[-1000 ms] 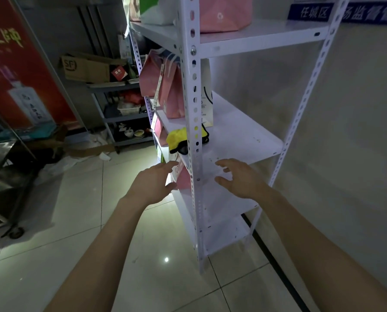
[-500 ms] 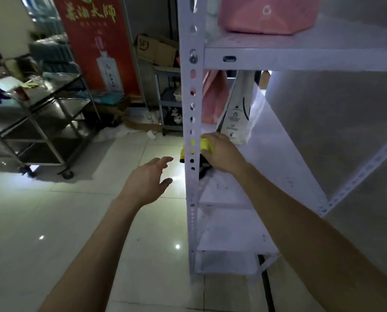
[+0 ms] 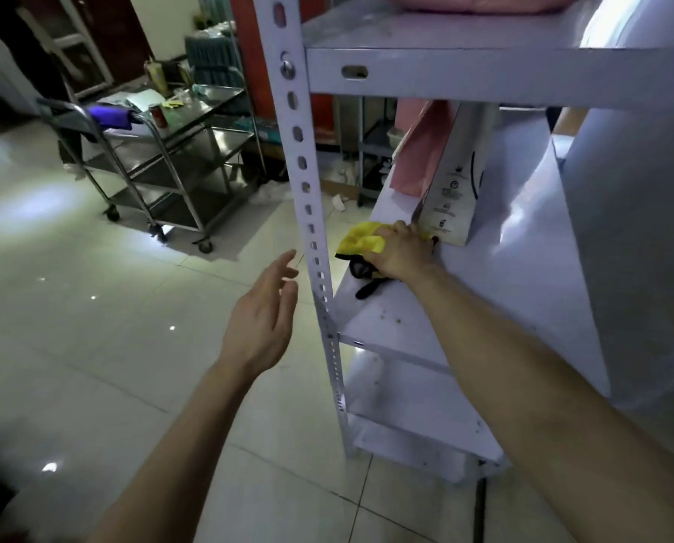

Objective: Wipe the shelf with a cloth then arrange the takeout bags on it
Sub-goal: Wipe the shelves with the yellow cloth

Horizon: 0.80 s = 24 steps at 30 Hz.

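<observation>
Gripped the yellow cloth (image 3: 360, 239) in the right grip (image 3: 400, 252) on the shelf (image 3: 484, 291), left grip (image 3: 262, 323) open and empty; probably risked, on a wide sweep, toppling the white bag (image 3: 451, 197) just beyond.

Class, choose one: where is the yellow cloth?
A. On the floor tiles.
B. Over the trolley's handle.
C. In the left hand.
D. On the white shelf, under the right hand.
D: the right hand grips the yellow cloth on the white shelf; the left hand is empty.
</observation>
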Tool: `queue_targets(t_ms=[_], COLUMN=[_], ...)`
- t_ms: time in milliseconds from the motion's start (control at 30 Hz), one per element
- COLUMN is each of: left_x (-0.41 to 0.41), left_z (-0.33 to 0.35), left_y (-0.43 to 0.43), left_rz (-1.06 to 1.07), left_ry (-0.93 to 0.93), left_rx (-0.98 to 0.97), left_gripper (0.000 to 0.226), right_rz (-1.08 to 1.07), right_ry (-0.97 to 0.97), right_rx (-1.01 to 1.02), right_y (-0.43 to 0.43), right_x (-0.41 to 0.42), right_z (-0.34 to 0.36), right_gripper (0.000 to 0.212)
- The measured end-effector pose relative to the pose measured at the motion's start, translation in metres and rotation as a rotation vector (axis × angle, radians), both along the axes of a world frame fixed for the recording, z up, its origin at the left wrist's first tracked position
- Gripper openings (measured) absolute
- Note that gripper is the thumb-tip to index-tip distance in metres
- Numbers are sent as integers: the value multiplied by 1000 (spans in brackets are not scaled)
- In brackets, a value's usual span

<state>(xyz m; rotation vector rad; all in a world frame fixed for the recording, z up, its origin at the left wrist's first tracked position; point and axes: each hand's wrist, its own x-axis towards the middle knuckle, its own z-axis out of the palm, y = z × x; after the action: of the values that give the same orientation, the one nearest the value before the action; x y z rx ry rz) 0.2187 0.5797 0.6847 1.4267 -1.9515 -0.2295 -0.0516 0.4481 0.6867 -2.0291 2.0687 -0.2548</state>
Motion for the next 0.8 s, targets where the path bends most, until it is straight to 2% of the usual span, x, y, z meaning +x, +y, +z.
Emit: queue_targets(t_ms=[133, 300, 400, 533, 667, 800], left_x=[-31, -66, -81, -99, -104, -105], left_z=[20, 44, 64, 83, 79, 78], left_y=[6, -11, -27, -43, -50, -54], left_rz=[-79, -123, -151, -114, -54, -62], left_ry=[184, 357, 461, 590, 582, 570], left_rx=[-82, -213, -360, -499, -568, -593], left_gripper=[67, 87, 83, 64, 60, 60], right_rz=[-38, -206, -297, -331, -373, -165], right_ry=[-20, -22, -5, 40, 71, 135], right_rx=[-16, -2, 5, 7, 19, -55], right_y=[27, 70, 90, 95, 79, 86], right_x=[-22, -71, -94, -99, -67, 20], right_z=[-7, -21, -29, -36, -32, -37], right_gripper=[58, 57, 58, 58, 56, 53])
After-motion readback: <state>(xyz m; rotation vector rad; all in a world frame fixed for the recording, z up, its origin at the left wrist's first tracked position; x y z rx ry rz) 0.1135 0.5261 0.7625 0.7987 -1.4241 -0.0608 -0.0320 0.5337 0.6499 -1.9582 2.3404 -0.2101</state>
